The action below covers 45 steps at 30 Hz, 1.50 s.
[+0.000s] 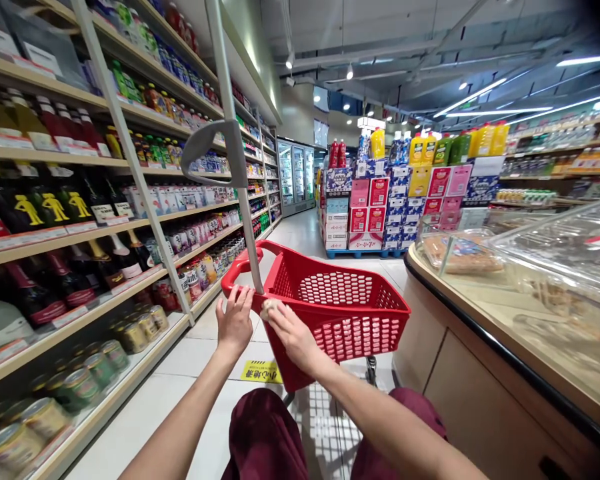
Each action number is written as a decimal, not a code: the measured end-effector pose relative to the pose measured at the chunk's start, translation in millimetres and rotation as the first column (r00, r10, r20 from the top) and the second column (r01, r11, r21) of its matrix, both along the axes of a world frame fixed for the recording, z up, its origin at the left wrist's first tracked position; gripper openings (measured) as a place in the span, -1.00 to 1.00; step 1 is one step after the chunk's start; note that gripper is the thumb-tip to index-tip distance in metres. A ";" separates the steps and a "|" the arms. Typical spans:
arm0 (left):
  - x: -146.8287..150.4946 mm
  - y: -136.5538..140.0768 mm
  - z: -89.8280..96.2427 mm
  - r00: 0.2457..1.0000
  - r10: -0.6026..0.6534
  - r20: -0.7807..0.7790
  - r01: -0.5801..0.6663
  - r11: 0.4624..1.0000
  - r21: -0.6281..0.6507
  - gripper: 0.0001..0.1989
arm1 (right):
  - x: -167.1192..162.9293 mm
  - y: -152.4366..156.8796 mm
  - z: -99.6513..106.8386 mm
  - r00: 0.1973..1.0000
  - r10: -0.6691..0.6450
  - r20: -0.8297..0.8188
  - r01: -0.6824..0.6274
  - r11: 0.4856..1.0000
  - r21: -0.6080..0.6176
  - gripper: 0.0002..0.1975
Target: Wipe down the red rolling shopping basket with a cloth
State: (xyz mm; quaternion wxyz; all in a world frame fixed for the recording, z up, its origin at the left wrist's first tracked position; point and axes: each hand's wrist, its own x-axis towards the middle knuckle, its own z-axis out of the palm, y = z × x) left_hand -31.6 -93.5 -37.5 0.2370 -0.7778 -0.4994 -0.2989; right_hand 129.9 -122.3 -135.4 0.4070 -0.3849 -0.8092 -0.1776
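A red plastic shopping cart [340, 330] with perforated sides stands in front of me, its tall metal pole [230, 87] bearing a grey handle [215, 157]. My left hand [235, 323] rests at the cart's red rear loop [229, 283], its fingers stretched up and slightly apart, no object visible in it. Just to the right, my right hand [297, 337] presses a crumpled off-white wad [271, 308], like a cloth or wipe, against the red rim beside the pole's foot. Its fingertips are closed on the wad. The cart's basket shows nothing inside.
Shelves [95, 267] of bottles and cans line the left. A glass-topped counter [455, 320] with packaged baked goods stands close on the right. Ahead are stacked drink cartons [370, 207] on a blue pallet and glass-door fridges [295, 173]. A yellow floor sign [260, 371] lies below the cart.
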 end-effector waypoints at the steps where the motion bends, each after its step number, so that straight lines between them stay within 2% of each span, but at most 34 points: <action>1: -0.1 0.5 0.1 1.000 0.003 0.005 -0.003 1.000 -0.001 -0.37 | 0.2 2.9 1.4 1.000 -0.012 0.006 0.012 1.000 -0.004 -0.62; 4: -1.1 1.9 0.9 1.000 0.002 0.007 -0.002 1.000 -0.003 -0.37 | 7.7 -0.3 -9.0 0.998 0.006 0.059 -0.007 1.000 0.017 -0.64; 6: 1.7 1.9 0.1 1.000 -0.002 0.014 0.002 1.000 0.015 -0.37 | 17.1 -7.1 -12.9 0.999 0.003 0.038 -0.005 0.999 0.046 -0.63; 9: 19.5 -1.6 -4.6 0.998 0.016 0.063 -0.021 0.997 0.077 -0.38 | 33.0 -9.3 3.1 0.995 -0.069 -0.075 0.073 0.996 0.046 -0.61; 12: 48.5 -8.1 -12.1 0.996 -0.081 -0.034 0.083 0.995 0.055 -0.39 | 48.2 -5.4 11.6 0.988 -0.124 -0.097 0.126 0.992 0.016 -0.59; 14: 64.7 -10.9 -16.8 0.978 -0.155 -0.140 0.153 0.988 -0.025 -0.41 | 58.8 -7.6 -2.5 0.990 -0.134 -0.036 0.134 0.991 -0.014 -0.59; 17: 76.3 -10.0 -21.5 0.970 -0.146 -0.197 0.130 0.987 -0.091 -0.42 | 76.2 -16.7 -28.1 0.991 -0.131 0.023 0.132 0.990 -0.043 -0.61; 23: 84.1 -5.9 -25.8 0.974 -0.117 -0.194 0.105 0.992 -0.068 -0.41 | 104.2 -19.7 -19.5 0.970 -0.222 -0.101 0.223 0.975 -0.006 -0.58; 27: 90.8 -6.8 -28.3 0.968 -0.121 -0.218 0.101 0.990 -0.103 -0.39 | 120.5 -28.3 -52.6 0.970 -0.240 0.019 0.241 0.968 -0.076 -0.58; 29: 93.8 -6.9 -29.7 0.970 -0.106 -0.218 0.085 0.991 -0.104 -0.39 | 129.9 -31.0 -62.6 0.969 -0.246 0.028 0.248 0.965 -0.081 -0.58; 34: 104.8 -9.2 -33.0 0.968 -0.102 -0.231 0.077 0.991 -0.113 -0.39 | 149.0 -21.5 -45.4 0.949 -0.306 -0.070 0.302 0.952 -0.057 -0.55; 40: 109.1 -10.6 -31.5 0.955 -0.098 -0.281 0.057 0.987 -0.152 -0.38 | 165.7 -36.3 -70.8 0.961 -0.273 -0.035 0.271 0.961 -0.050 -0.54; 45: 124.1 -15.2 -36.5 0.950 -0.126 -0.286 0.080 0.983 -0.166 -0.41 | 174.1 -25.2 -51.6 0.940 -0.323 -0.110 0.320 0.946 -0.046 -0.56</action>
